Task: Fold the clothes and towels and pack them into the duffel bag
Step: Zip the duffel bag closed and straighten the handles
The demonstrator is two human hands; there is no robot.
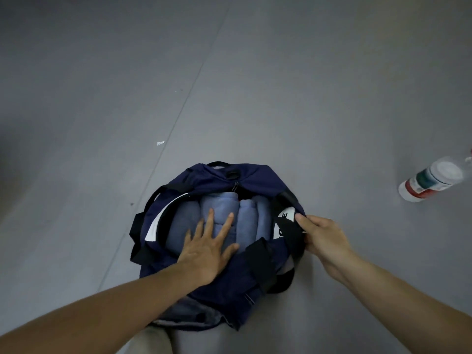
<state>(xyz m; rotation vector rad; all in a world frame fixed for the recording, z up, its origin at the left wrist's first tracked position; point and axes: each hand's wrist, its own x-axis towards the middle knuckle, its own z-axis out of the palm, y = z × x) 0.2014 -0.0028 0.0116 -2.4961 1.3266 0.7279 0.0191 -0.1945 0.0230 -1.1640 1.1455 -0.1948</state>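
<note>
Although not yet zipped, appears almost packed, with no loose garments visible on the floor [281, 85]; probably leaves only closing. Sits on that floor as a navy duffel bag [204, 180], mouth open, holding folded blue clothes and towels [247, 215] side by side. Presses these down with the flat left hand [207, 249]; pinches the bag's right rim with the right hand [324, 236].

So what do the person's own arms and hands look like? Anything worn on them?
Everything in view is bare. The left hand and right hand have no gloves. The left forearm and right forearm show no sleeves up to the picture's edge. I can see no watch, ring or bracelet.
</note>
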